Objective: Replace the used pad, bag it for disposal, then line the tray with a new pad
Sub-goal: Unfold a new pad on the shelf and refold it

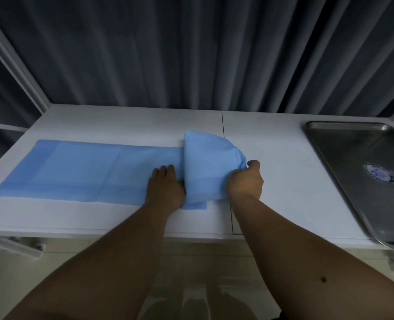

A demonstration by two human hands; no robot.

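While the left hand presses flat on the blue pad spread across the white surface, the right hand has its grip pinched on the pad's right end, folded up and over toward the middle. Should the flat hand slip, the whole sheet could slide and the fold go crooked. Well apart at the right, the metal tray sits bare, partly past the surface's near edge, where a knock might tip it.

Dim room: grey pleated curtain behind a white table
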